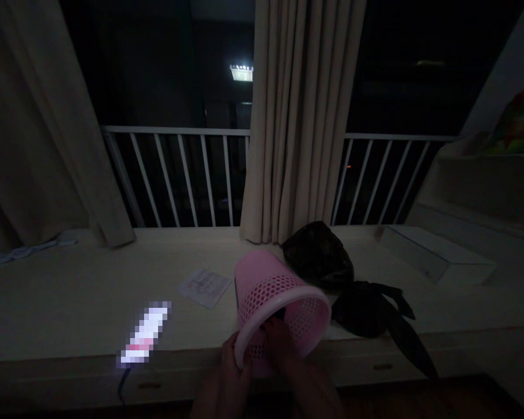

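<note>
A pink plastic wastebasket (262, 273) with a band of holes lies tilted at the ledge's front edge, its mouth toward me. My left hand (233, 361) is closed around the left side of its rim. Reaching through the mouth, my right hand (279, 340) has its fingers curled inside the basket. Something dark shows by those fingertips, too dim to name. Right behind the basket sits a black plastic bag (318, 256), bunched up. To its right lies a second black plastic bag (362, 308), tied, with long ends hanging over the front edge.
A paper sheet (206, 287) lies left of the basket on the pale ledge (91, 291). A bright, pixelated screen (146, 334) with a cable is farther left. At the right stands a pale box (436, 253). Curtains (305, 116) and a white railing (179, 132) close off the back.
</note>
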`<state>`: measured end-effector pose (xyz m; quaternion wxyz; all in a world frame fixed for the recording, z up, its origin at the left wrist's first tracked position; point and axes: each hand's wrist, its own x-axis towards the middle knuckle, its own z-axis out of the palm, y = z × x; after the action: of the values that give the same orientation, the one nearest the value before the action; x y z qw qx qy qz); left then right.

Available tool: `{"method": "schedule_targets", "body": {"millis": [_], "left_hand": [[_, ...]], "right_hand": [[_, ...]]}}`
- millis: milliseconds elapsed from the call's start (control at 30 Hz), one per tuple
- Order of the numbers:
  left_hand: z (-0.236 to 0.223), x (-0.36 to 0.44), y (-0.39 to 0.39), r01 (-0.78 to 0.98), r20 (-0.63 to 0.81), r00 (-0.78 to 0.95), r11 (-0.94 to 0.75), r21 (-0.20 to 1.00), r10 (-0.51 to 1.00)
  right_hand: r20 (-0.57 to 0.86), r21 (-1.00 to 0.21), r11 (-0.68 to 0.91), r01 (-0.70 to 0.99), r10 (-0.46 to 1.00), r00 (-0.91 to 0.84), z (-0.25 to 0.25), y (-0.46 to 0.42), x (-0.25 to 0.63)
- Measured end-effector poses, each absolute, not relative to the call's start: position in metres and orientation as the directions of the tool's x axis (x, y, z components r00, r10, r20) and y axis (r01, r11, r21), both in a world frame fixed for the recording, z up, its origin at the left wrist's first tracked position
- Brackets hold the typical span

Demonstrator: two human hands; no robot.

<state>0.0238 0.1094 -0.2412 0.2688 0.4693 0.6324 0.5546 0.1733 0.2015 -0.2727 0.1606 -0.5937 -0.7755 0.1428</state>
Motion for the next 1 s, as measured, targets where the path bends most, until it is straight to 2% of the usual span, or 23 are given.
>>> {"method": "schedule_targets", "body": {"millis": [133,300,500,633,833,933,1000], "left_hand": [[-0.245,0.025,0.113,0.251,0.179,-0.438,-0.071,0.965,0.881],[-0.245,0.025,0.112,0.277,0.169,-0.418,-0.052,0.959,0.893],[-0.248,0.024,0.113,0.275,0.198,-0.428,-0.082,0.958,0.882],[-0.253,0.022,0.112,0.281,0.176,-0.395,-0.064,0.958,0.902],[-0.255,0.020,0.113,0.317,0.216,-0.410,-0.083,0.945,0.886],[-0.253,0.020,0.113,0.306,0.207,-0.398,-0.083,0.948,0.894],[-0.252,0.021,0.114,0.301,0.200,-0.389,-0.081,0.950,0.899]], "right_hand": [[0.061,-0.410,0.244,0.879,0.969,-0.241,-0.272,0.202,0.173],[0.053,-0.428,0.238,0.872,0.970,-0.239,-0.272,0.199,0.176],[0.046,-0.393,0.244,0.887,0.968,-0.246,-0.269,0.202,0.172],[0.060,-0.444,0.236,0.864,0.970,-0.234,-0.266,0.200,0.173],[-0.054,-0.583,0.175,0.793,0.966,-0.253,-0.292,0.125,0.230],[-0.042,-0.591,0.177,0.787,0.967,-0.250,-0.293,0.114,0.235],[0.017,-0.540,0.216,0.814,0.969,-0.246,-0.284,0.135,0.218]]}}
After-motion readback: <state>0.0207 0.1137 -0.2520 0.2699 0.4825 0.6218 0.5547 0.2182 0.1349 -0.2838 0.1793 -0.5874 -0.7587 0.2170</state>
